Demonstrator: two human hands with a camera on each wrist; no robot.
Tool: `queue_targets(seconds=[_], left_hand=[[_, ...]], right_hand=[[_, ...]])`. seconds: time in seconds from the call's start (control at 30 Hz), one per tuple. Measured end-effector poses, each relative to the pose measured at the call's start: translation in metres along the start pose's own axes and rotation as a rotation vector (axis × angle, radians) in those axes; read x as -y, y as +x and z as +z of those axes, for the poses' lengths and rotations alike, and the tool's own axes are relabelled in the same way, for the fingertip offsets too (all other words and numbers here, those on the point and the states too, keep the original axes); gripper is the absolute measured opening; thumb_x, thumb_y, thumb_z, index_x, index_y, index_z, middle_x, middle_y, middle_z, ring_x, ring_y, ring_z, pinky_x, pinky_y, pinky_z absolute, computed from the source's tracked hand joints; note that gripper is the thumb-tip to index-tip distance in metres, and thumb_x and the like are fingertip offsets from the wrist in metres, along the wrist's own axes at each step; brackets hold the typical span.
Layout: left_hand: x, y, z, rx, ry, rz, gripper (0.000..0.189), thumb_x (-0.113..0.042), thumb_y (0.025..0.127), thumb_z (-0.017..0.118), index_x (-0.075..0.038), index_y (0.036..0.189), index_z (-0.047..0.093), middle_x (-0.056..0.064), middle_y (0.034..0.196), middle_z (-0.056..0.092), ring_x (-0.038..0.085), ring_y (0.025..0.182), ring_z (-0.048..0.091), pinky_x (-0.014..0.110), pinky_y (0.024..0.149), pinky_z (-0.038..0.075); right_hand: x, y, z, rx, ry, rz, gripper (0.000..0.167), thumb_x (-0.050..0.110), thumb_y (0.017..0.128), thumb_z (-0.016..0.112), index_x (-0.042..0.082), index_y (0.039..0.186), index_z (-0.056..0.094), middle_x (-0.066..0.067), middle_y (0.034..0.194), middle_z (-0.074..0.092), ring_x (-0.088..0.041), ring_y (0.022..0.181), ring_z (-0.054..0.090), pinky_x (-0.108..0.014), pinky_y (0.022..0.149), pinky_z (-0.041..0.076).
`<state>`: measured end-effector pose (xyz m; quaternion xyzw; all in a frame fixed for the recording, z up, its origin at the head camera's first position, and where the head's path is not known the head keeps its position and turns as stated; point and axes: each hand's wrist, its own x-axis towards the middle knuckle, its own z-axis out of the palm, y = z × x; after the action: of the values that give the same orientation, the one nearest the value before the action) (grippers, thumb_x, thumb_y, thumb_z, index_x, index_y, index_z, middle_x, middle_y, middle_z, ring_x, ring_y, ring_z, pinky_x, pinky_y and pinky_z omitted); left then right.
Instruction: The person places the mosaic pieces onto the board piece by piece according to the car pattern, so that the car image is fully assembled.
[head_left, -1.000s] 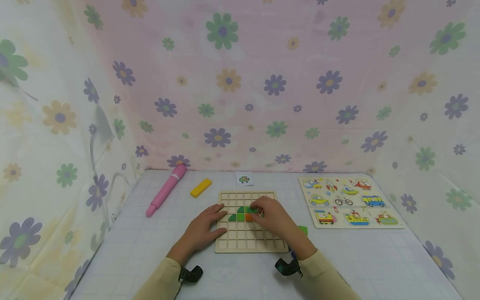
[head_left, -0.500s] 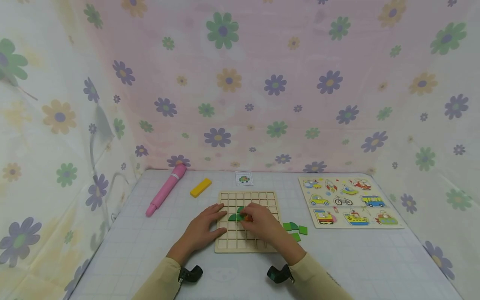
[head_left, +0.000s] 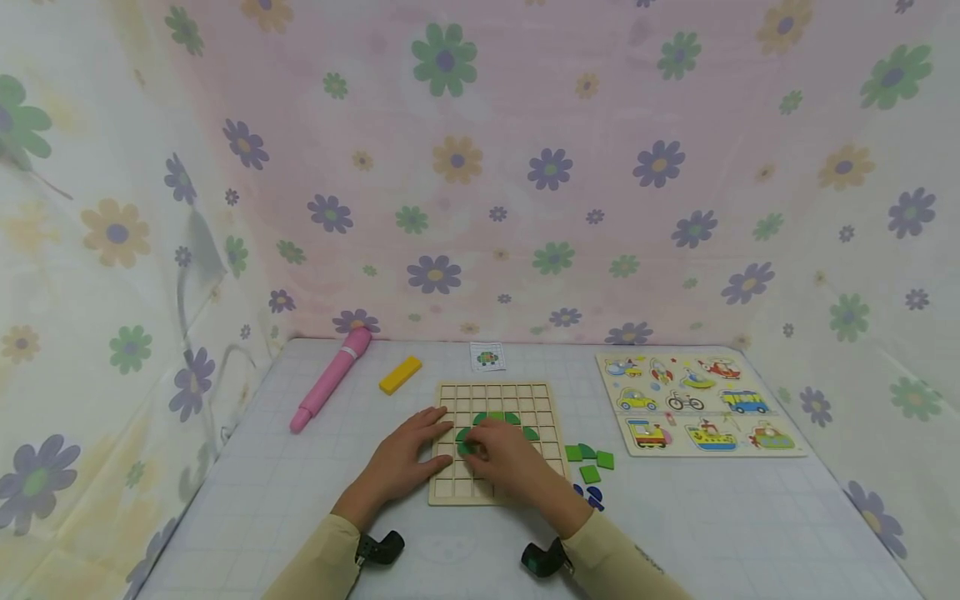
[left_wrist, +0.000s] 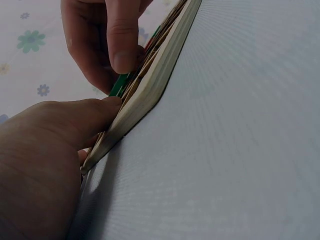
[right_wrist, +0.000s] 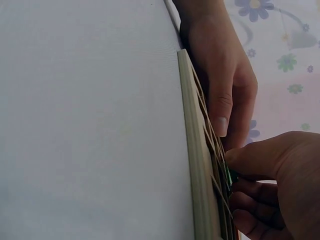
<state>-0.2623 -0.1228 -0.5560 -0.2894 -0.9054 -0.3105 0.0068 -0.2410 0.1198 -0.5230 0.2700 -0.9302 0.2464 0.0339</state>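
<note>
A pink stick with a white band [head_left: 330, 380] lay slanted on the worktop [head_left: 750, 517], well to the left of the wooden grid board [head_left: 461, 400]. A yellow block [head_left: 401, 375] lay nearer to that board, off its far left corner. The left hand [head_left: 402, 457] rested on the board's left edge, fingers spread and holding no piece, in the same place as half a second earlier. Just beyond the board's far edge lay a small picture card [head_left: 487, 357].

On the board, green pieces [head_left: 496, 416] sat in a short row, with a green quarter-round [head_left: 461, 434] in the next nearer row to the left and another [head_left: 531, 433] to the right. The right hand [head_left: 517, 462] had just shifted leftward over the board, uncovering that right side. Its fingers were drawn narrow and seemed to pinch a green piece [left_wrist: 118, 86], low over the board's left part; whether it was seated in a cell could not be told. The shift suggested that work had passed to the left end of the shape.

Just right of the board lay loose green squares [head_left: 605, 460] and blue pieces [head_left: 594, 495], apparently unused spares. Farther right of it lay a vehicle picture puzzle [head_left: 697, 408].
</note>
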Motion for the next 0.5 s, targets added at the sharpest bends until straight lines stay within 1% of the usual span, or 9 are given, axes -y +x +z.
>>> queue_targets(seconds=[0.23, 0.5], left_hand=[[0.0013, 0.0000, 0.0006, -0.002, -0.001, 0.006, 0.057, -0.039, 0.102, 0.077, -0.014, 0.152, 0.066, 0.003, 0.168, 0.047, 0.032, 0.159, 0.035, 0.060, 0.123, 0.036], [0.0017, 0.0005, 0.0013, -0.003, 0.000, -0.001, 0.057, -0.039, 0.102, 0.077, -0.015, 0.152, 0.066, 0.001, 0.168, 0.047, 0.031, 0.159, 0.035, 0.059, 0.123, 0.036]], right_hand=[[-0.0011, 0.0018, 0.0063, -0.013, -0.037, -0.025, 0.014, 0.022, 0.098, 0.084, 0.015, 0.110, 0.080, 0.011, 0.095, 0.063, -0.006, 0.080, 0.052, -0.025, 0.071, 0.051], [-0.0034, 0.0016, 0.0099, -0.030, -0.067, -0.015, 0.015, 0.025, 0.098, 0.085, 0.019, 0.111, 0.080, 0.011, 0.102, 0.064, -0.006, 0.091, 0.059, -0.030, 0.084, 0.057]])
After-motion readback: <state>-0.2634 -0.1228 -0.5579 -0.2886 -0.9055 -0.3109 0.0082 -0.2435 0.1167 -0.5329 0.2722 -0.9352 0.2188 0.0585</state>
